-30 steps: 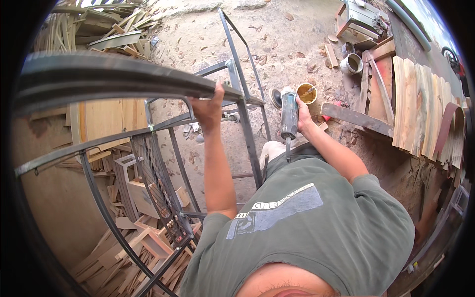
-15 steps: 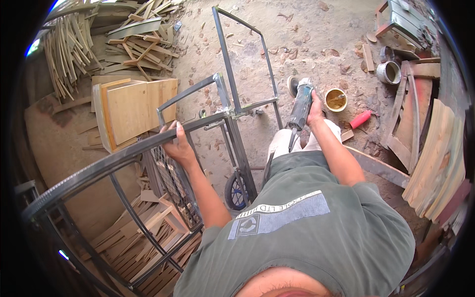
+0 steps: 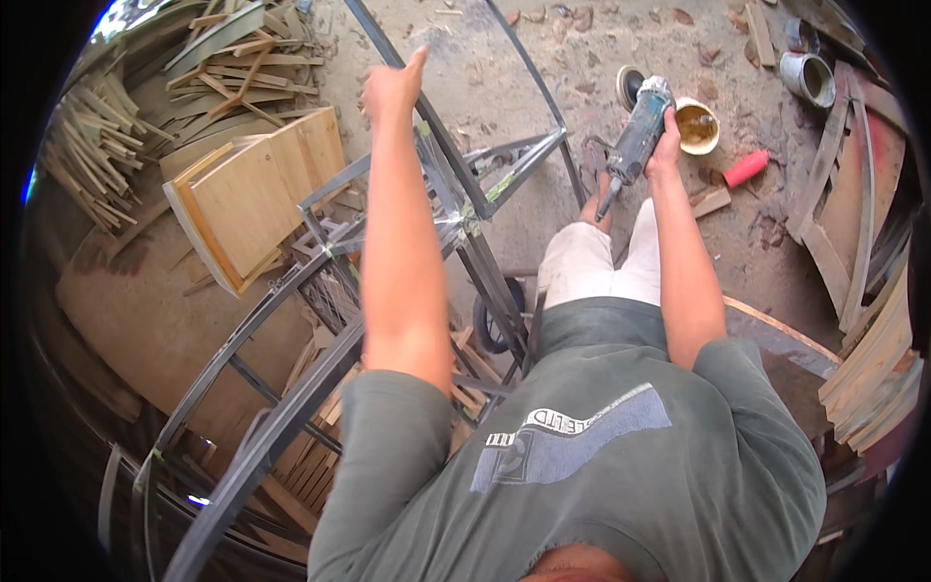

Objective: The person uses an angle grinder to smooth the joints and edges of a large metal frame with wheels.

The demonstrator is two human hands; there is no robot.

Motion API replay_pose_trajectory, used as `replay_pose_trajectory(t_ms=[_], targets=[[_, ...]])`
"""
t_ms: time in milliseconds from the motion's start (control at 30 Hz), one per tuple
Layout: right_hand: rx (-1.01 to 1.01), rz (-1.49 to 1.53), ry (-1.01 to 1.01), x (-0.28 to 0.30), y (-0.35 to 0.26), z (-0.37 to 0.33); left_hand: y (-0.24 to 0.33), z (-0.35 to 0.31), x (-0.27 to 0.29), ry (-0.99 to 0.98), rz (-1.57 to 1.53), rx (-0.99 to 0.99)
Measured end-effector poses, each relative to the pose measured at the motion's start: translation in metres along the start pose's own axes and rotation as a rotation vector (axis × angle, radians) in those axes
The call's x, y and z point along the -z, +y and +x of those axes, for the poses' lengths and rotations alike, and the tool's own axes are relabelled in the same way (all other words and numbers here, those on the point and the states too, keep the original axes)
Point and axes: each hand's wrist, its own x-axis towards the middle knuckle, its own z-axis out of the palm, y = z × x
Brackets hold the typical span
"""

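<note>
My left hand (image 3: 393, 92) is stretched far forward on a dark bar of the welded metal frame (image 3: 451, 145). Its fingers curl at the bar's left side, while the thumb sticks out on the other; the wrist hides part of the grip. In my right hand (image 3: 665, 145) is an angle grinder (image 3: 642, 131), held by its body above my right knee. The grinder's round disc (image 3: 630, 87) points away from me, and its cord end hangs toward my lap. Pale weld spots mark the frame's joint (image 3: 465, 228).
A pale wooden cabinet (image 3: 262, 194) stands left, near piled wood strips (image 3: 92, 145). Right of the grinder are an open tub (image 3: 713, 141), a red-handled tool (image 3: 745, 169) and a metal can (image 3: 807, 78). Stacked boards (image 3: 873, 398) line the right side. A wheel (image 3: 497, 315) sits behind the frame.
My left hand has moved from the lower curved bar forward and up to the upright bar. The metal frame has tilted toward me. The grinder stays in my right hand.
</note>
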Motion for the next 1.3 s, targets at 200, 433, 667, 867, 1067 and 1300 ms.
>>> replay_pose_trajectory(t_ms=[200, 433, 667, 867, 1067, 1300], targets=[[-0.126, 0.096, -0.007, 0.051, 0.032, 0.019, 0.012, 0.02, -0.037, -0.479, -0.078, -0.125], [-0.203, 0.044, 0.077, 0.072, 0.053, 0.016, -0.011, 0.011, -0.007, -0.508, -0.158, -0.45], [-0.235, 0.049, 0.176, 0.108, 0.075, 0.048, -0.043, -0.008, -0.022, -0.497, -0.51, -0.2], [-0.315, -0.084, 0.221, 0.132, 0.096, 0.07, -0.061, -0.012, -0.035, -0.375, -0.568, -0.134], [-0.417, 0.007, 0.256, 0.141, 0.132, 0.102, -0.058, -0.013, -0.036, -0.324, -0.552, -0.157], [-0.624, -0.11, 0.247, 0.177, 0.16, 0.167, -0.054, -0.011, -0.044, -0.293, -0.499, -0.244]])
